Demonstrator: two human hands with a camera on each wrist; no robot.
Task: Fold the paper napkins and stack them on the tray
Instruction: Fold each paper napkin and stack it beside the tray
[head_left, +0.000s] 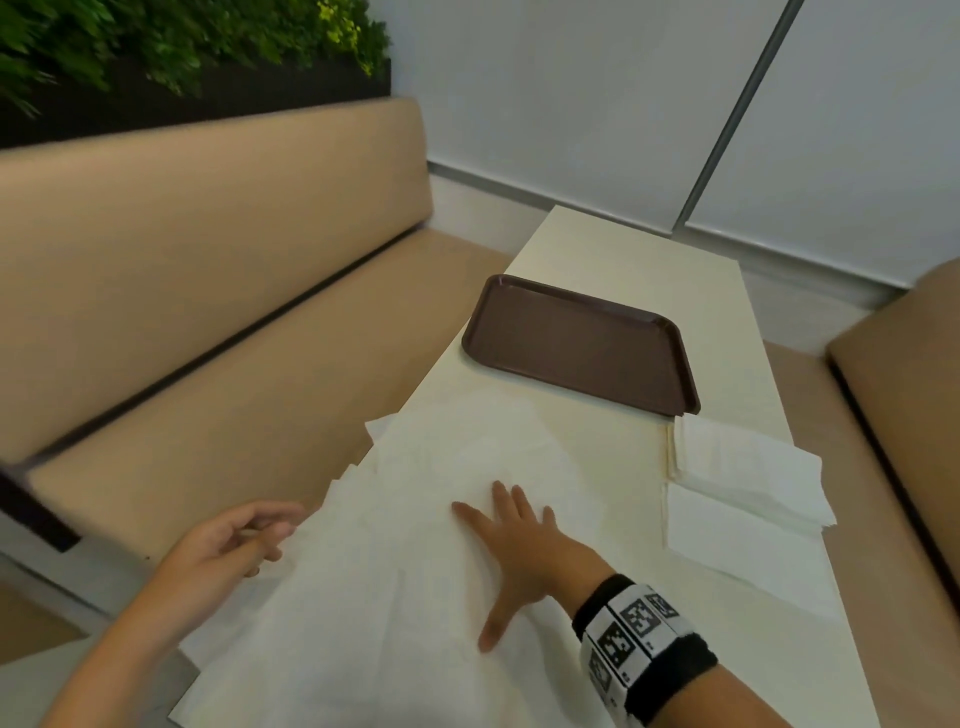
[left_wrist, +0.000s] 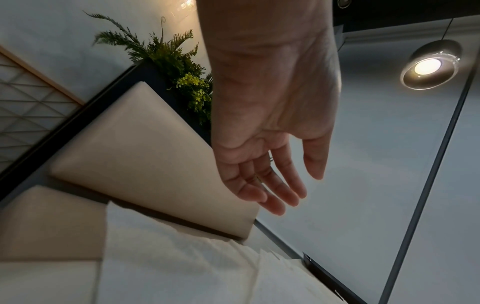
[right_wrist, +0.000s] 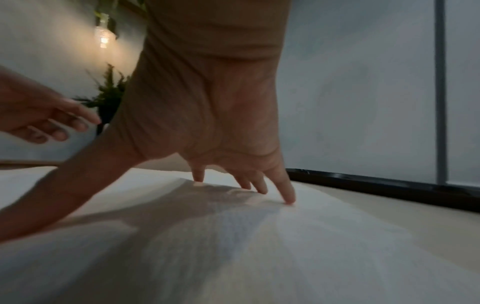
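1. From above, the right hand (head_left: 519, 551) lies spread on the unfolded napkins (head_left: 395, 582) at the table's (head_left: 613, 244) near end. The right wrist view shows only its fingertips (right_wrist: 289, 200) pressing the paper.
2. The left hand (head_left: 228, 538) hangs off the table's edge, fingers loose, holding nothing.
3. The napkins are white, thin and creased. More folded ones (head_left: 748, 467) sit beside the brown tray (head_left: 582, 343).

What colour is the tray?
Dark brown, plain; the tray shows best in the head view.

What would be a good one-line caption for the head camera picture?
Right hand pressed flat on spread paper napkins, left hand raised beside them, brown tray waiting bare.
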